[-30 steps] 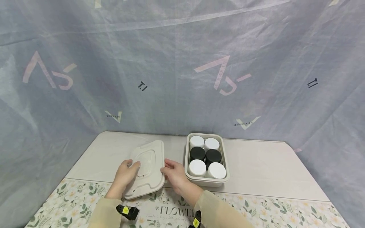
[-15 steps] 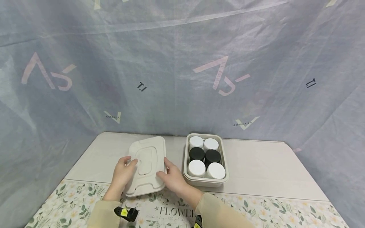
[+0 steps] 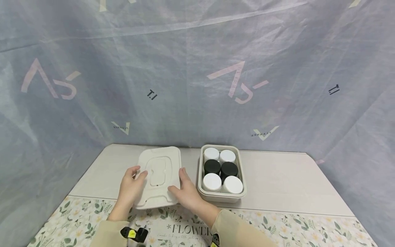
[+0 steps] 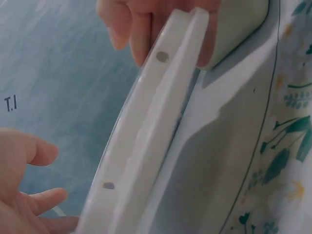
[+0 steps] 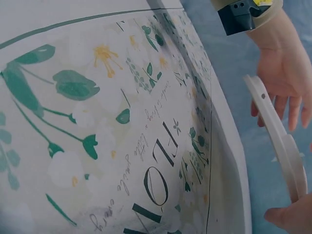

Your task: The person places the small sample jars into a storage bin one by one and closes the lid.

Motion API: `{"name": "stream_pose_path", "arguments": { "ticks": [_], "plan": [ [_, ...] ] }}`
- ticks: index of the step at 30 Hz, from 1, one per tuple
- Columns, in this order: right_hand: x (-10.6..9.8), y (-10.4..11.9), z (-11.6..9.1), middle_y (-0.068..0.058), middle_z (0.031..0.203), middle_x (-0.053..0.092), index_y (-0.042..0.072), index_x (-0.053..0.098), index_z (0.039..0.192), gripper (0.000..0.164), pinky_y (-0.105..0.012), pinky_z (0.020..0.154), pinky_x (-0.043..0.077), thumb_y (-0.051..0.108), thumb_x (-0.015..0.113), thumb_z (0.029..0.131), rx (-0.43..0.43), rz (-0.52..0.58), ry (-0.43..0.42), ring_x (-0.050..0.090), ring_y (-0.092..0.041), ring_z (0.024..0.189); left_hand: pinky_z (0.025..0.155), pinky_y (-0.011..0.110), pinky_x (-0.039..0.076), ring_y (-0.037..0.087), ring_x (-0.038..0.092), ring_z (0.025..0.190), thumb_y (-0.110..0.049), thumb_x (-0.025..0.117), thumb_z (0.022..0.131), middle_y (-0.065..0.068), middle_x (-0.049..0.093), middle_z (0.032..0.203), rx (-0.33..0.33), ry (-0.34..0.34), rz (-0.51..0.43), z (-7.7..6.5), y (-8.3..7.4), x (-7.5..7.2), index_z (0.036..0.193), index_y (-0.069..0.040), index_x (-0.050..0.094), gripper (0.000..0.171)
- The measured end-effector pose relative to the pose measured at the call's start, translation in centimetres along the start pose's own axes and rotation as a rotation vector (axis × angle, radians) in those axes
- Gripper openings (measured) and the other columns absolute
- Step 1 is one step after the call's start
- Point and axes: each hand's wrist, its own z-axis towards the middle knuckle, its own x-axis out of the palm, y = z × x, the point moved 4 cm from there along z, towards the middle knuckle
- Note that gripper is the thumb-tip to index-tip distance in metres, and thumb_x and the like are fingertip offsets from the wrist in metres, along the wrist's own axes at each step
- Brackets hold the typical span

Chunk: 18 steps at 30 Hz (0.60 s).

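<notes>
In the head view, a cream plastic lid [image 3: 158, 171] with a moulded panel is held raised at the left of the table. My left hand [image 3: 131, 187] holds its left edge; thumb and index finger show at the upper face, other fingers partly hidden. My right hand [image 3: 186, 192] pinches the right edge, thumb on top, remaining fingers beyond the rim. The left wrist view shows the lid's edge [image 4: 146, 122] side-on, with two small holes. To the right stands a cream rectangular box [image 3: 243, 171] holding white-capped jars [image 3: 233, 185] and black-capped jars [image 3: 212, 167].
A plain pale mat [image 3: 277, 178] covers the back of the table, with a floral mat [image 3: 293, 230] marked "FLOWER" along the front. Behind hangs a grey-blue curtain [image 3: 172, 113] printed with letters. Each wrist wears a black strapped device [image 3: 135, 234].
The lid has turned slightly and its upper face now shows more fully. My left hand has shifted a little to the left and up. The box and jars stay in place.
</notes>
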Motion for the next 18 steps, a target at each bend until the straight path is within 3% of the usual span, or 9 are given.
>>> {"name": "stream_pose_path", "arguments": {
  "ticks": [7, 18],
  "plan": [
    [-0.6, 0.5, -0.2, -0.017, 0.159, 0.006, -0.002, 0.014, 0.15, 0.078, -0.047, 0.119, 0.011, 0.024, 0.055, 0.089, -0.003, -0.012, -0.028, 0.008, -0.032, 0.146, 0.116, 0.054, 0.018, 0.042, 0.018, 0.143, -0.028, 0.048, 0.097, 0.027, 0.021, 0.153, 0.076, 0.001, -0.009, -0.3, -1.1, -0.3, 0.145, -0.001, 0.028, 0.059],
    [-2.2, 0.9, -0.2, -0.02, 0.157, 0.014, -0.003, 0.019, 0.149, 0.076, -0.044, 0.119, 0.016, 0.024, 0.056, 0.088, -0.048, -0.018, -0.059, 0.015, -0.031, 0.146, 0.116, 0.057, 0.018, 0.042, 0.02, 0.142, -0.027, 0.05, 0.097, 0.027, 0.023, 0.152, 0.141, 0.034, 0.005, -0.7, -1.9, 0.0, 0.145, -0.001, 0.029, 0.059]
  ]
}}
